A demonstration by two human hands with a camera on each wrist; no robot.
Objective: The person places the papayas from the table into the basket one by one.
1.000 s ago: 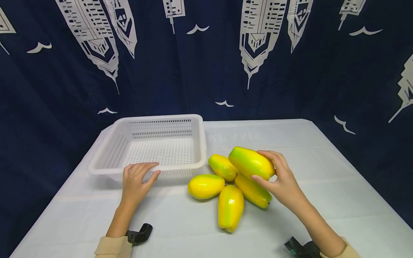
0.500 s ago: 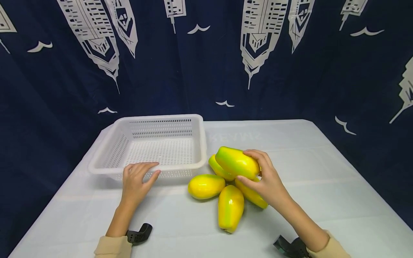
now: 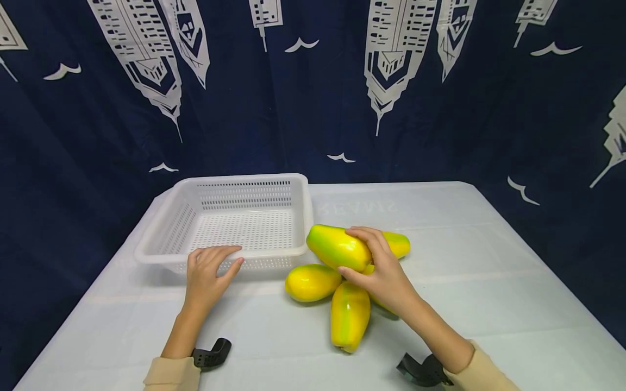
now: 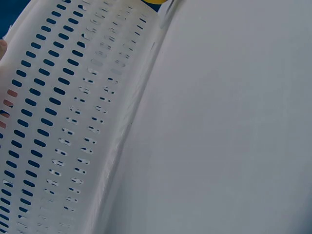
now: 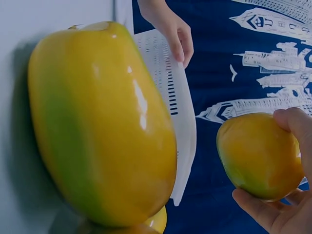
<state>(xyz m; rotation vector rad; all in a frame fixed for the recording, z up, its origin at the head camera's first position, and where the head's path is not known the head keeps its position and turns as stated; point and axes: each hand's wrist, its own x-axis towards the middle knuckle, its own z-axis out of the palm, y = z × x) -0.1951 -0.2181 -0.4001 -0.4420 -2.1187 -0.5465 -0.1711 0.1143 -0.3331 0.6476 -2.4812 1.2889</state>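
Observation:
My right hand (image 3: 379, 269) holds a yellow-green papaya (image 3: 337, 247) between thumb and fingers, above the other fruit and close to the basket's right front corner. In the right wrist view this held papaya (image 5: 258, 156) is at the right. My left hand (image 3: 207, 277) grips the front rim of a white perforated basket (image 3: 274, 253), its thumb outside. Several papayas lie on the table: one at the left (image 3: 313, 283), one in front (image 3: 350, 317), one at the back right (image 3: 397, 244). Another papaya (image 3: 383, 308) is mostly hidden under my right hand.
The basket's perforated floor (image 3: 244, 228) shows bare. White cloth covers the table (image 3: 489, 282). A dark blue curtain (image 3: 313, 108) with white building prints hangs behind it. A black band (image 3: 212, 354) is on the left wrist and another band (image 3: 423, 370) on the right.
My right hand has moved left with the papaya, toward the basket. The back right papaya has come into view, and the back left one is now covered. My left hand has stayed in place.

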